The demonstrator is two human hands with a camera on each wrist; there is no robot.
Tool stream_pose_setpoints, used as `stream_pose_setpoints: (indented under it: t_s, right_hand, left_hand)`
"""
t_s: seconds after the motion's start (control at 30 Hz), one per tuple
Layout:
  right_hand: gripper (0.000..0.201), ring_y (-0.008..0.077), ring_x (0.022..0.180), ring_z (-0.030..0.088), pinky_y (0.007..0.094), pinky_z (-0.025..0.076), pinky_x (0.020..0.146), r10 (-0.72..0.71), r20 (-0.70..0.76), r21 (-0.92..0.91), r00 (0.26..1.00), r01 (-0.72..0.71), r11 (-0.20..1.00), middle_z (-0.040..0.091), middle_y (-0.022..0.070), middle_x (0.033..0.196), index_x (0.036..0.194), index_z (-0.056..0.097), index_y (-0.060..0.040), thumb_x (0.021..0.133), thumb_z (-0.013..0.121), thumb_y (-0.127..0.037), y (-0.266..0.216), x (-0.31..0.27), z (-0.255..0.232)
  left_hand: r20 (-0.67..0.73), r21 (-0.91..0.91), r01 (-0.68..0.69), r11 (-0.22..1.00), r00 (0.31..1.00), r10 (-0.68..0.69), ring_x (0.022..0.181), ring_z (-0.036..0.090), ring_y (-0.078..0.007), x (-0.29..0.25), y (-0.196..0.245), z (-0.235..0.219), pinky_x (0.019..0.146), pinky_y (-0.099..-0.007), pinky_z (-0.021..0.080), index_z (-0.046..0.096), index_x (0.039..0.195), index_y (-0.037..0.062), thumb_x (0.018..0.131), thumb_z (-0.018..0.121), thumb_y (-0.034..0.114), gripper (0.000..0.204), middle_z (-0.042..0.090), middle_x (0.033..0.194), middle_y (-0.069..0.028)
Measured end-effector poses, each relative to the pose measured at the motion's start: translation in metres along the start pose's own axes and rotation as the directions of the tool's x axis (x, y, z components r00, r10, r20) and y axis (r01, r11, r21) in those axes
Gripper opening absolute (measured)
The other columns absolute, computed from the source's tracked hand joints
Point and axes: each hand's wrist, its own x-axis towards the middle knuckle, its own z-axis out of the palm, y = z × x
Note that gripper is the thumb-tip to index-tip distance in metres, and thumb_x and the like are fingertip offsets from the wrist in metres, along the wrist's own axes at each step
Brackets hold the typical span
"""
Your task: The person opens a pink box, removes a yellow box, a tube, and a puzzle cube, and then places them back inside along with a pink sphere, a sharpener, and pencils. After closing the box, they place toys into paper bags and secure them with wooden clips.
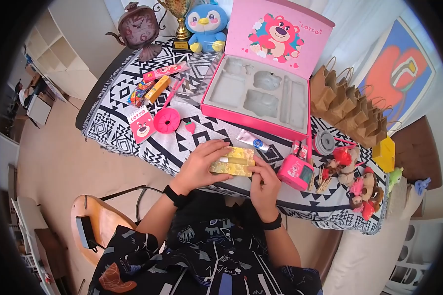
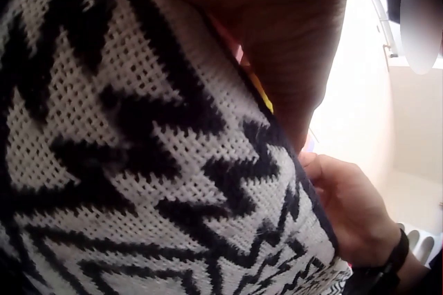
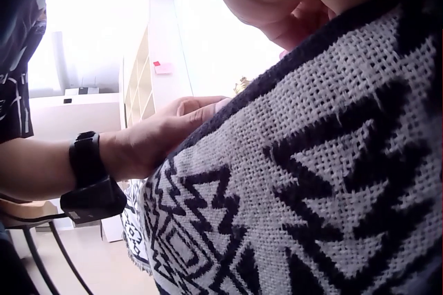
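A small yellow patterned box with a clear window lies between the two hands at the table's front edge in the head view. The left hand grips its left end, thumb below and fingers above. At its right end, the right hand pinches the edge with thumb and index finger, its other fingers curled. In the left wrist view the right hand shows beyond the cloth; the right wrist view shows the left hand at the cloth's edge. Cloth hides most of the box in both wrist views.
Behind the hands stands an open pink box with a grey moulded insert. A white tube lies just beyond the yellow box. Left are a pink round dish and a notebook; right, a pink toy, small dolls and paper bags.
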Motion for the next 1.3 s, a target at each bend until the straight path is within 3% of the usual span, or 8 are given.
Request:
stream_pose_setpoints:
  t_s: [0.27,0.33,0.47,0.53,0.77,0.97,1.13,1.3]
  right_hand:
    - [0.015,0.0272,0.093,0.074,0.0344,0.059,0.080,0.048,-0.015,-0.037,0.999,-0.049,0.998,0.074,0.0191,0.116,0.098,0.071,0.0029,0.089,0.060,0.008,0.002,-0.003,-0.002]
    - [0.019,0.0209,0.086,0.073,0.0305,0.059,0.072,0.085,-0.020,0.051,0.996,-0.084,0.995,0.073,0.0179,0.120,0.107,0.070,0.0025,0.090,0.062,0.007,0.001,0.000,0.000]
    - [0.029,0.0170,0.085,0.072,0.0268,0.057,0.064,0.101,-0.106,0.045,0.989,-0.097,0.994,0.071,0.0170,0.126,0.120,0.068,0.0010,0.091,0.064,0.004,-0.015,0.008,0.004]
    - [0.039,0.0161,0.084,0.072,0.0248,0.055,0.061,0.072,0.073,-0.022,0.995,-0.070,0.997,0.068,0.0165,0.133,0.128,0.065,-0.0008,0.090,0.067,0.003,-0.007,0.009,0.000]
    - [0.036,0.0160,0.086,0.068,0.0262,0.053,0.060,0.077,0.124,0.004,0.989,-0.078,0.997,0.071,0.0112,0.113,0.118,0.071,-0.0030,0.085,0.083,-0.009,-0.009,0.009,-0.005]
    - [0.022,0.0185,0.079,0.071,0.0288,0.054,0.064,0.092,0.217,0.047,0.972,-0.104,0.993,0.075,0.0121,0.098,0.108,0.075,-0.0015,0.089,0.080,-0.010,-0.009,0.006,-0.009]
    - [0.017,0.0193,0.076,0.073,0.0299,0.055,0.065,0.067,0.247,0.118,0.967,-0.098,0.988,0.076,0.0124,0.091,0.105,0.076,-0.0007,0.092,0.078,-0.012,-0.005,0.002,-0.009]
    - [0.017,0.0195,0.074,0.071,0.0301,0.055,0.065,0.007,0.304,0.152,0.952,-0.056,0.987,0.075,0.0121,0.089,0.104,0.077,-0.0008,0.093,0.077,-0.014,-0.007,0.004,-0.011]
  left_hand:
    - [-0.011,-0.103,0.091,0.991,0.996,-0.092,0.134,0.056,-0.0366,-0.002,0.005,-0.007,0.111,-0.0452,0.048,0.059,0.139,0.0039,0.069,0.095,0.024,0.081,0.053,0.150,-0.0167]
    - [-0.032,-0.164,0.200,0.966,0.978,-0.207,0.134,0.055,-0.0374,-0.009,0.004,-0.006,0.113,-0.0453,0.046,0.056,0.144,0.0046,0.065,0.097,0.022,0.091,0.052,0.152,-0.0172]
    - [-0.092,-0.079,0.210,0.975,0.972,-0.216,0.135,0.054,-0.0371,-0.014,0.021,-0.009,0.113,-0.0449,0.046,0.054,0.146,0.0036,0.065,0.097,0.024,0.093,0.054,0.149,-0.0174]
    - [-0.142,-0.012,0.265,0.964,0.954,-0.264,0.132,0.055,-0.0371,-0.015,0.028,-0.005,0.112,-0.0445,0.046,0.053,0.147,0.0028,0.066,0.096,0.025,0.095,0.056,0.145,-0.0176]
    - [-0.058,0.101,0.446,0.889,0.895,-0.442,0.123,0.058,-0.0378,-0.013,0.031,-0.008,0.106,-0.0453,0.046,0.049,0.149,-0.0025,0.067,0.096,0.033,0.101,0.062,0.134,-0.0194]
    - [0.035,0.177,0.326,0.929,0.941,-0.337,0.131,0.050,-0.0431,0.000,0.051,-0.015,0.113,-0.0509,0.040,0.042,0.153,-0.0033,0.063,0.095,0.046,0.116,0.054,0.144,-0.0237]
    - [0.111,0.217,0.242,0.946,0.956,-0.271,0.139,0.043,-0.0434,0.002,0.050,-0.016,0.116,-0.0519,0.038,0.046,0.150,-0.0010,0.064,0.092,0.042,0.107,0.048,0.149,-0.0237]
    - [0.215,0.254,0.155,0.955,0.953,-0.212,0.131,0.051,-0.0425,0.008,0.054,-0.024,0.107,-0.0489,0.048,0.052,0.149,0.0072,0.063,0.090,0.044,0.100,0.053,0.142,-0.0225]
